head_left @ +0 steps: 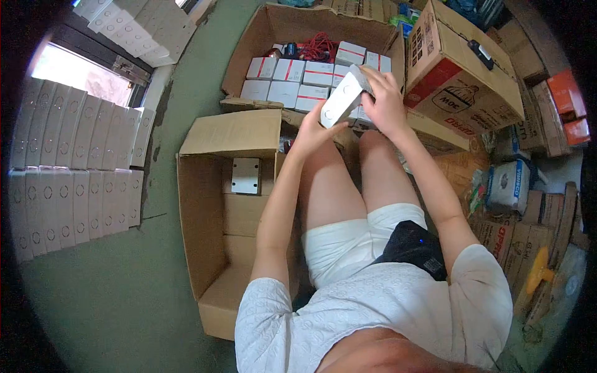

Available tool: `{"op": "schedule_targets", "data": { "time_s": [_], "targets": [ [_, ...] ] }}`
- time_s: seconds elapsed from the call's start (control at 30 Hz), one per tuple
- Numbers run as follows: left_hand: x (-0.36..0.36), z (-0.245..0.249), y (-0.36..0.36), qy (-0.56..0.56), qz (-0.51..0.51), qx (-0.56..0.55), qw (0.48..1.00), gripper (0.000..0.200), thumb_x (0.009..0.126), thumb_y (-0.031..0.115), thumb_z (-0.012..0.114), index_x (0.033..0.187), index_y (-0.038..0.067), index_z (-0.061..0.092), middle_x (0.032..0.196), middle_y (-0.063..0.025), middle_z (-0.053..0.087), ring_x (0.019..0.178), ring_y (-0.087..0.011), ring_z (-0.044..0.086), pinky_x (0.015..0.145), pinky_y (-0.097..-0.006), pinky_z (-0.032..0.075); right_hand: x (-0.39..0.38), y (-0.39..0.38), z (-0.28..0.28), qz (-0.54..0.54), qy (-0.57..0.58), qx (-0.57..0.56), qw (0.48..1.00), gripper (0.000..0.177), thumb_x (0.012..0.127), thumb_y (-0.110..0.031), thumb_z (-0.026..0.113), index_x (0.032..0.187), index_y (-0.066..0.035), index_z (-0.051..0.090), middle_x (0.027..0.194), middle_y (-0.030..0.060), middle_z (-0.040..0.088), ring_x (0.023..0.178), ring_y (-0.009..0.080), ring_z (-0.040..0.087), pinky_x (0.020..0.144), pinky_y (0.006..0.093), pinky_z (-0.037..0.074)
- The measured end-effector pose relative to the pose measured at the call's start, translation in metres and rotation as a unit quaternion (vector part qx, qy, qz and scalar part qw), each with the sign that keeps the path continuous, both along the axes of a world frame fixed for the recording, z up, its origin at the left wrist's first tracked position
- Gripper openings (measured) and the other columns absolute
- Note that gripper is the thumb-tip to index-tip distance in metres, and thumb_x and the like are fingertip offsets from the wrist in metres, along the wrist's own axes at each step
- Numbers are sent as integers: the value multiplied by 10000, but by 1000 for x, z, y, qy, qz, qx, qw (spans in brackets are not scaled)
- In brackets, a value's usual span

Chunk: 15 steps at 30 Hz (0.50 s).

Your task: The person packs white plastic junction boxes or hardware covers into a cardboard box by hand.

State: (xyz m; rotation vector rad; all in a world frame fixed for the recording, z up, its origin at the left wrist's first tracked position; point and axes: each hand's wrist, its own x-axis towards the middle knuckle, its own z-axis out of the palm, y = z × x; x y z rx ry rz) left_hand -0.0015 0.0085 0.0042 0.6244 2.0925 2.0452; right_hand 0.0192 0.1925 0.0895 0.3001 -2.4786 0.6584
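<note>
The left hand (314, 132) and right hand (385, 102) grip a white box (339, 104) at one o'clock, blocking part of a box-filled carton (292, 28) at twelve. White stacks (81, 127) stand at nine; an open carton (202, 230) at eight holds a white plate (246, 176). Upside-down lettering marks the two-o'clock carton (457, 78), hard to read.

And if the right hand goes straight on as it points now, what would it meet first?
First the white case, which the right hand is touching. Beyond it, probably the red-striped small boxes in the open carton, but depth is hard to judge.
</note>
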Motion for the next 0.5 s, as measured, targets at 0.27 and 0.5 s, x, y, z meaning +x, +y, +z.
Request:
{"op": "schedule_targets", "data": {
  "time_s": [0.27, 0.5],
  "targets": [
    [3, 13, -2, -68, -33, -155, 985, 510, 731, 153, 781, 1140, -23, 532, 992, -98, 610, 887, -134, 532, 795, -301, 462, 16, -22, -22, 107, -36, 78, 991, 607, 665, 21, 655, 1257, -84, 574, 1284, 50, 563, 1004, 293, 510, 918, 365, 436],
    [-4, -2, -2, 35, 141, -45, 988, 291, 699, 33, 631, 952, -9, 493, 881, -133, 567, 850, -191, 540, 749, -346, 458, 3, -28, -38, 28, -51, 96, 994, 605, 698, 48, 597, 1289, -65, 540, 1324, 52, 534, 1012, 324, 509, 933, 388, 437]
  ]
}}
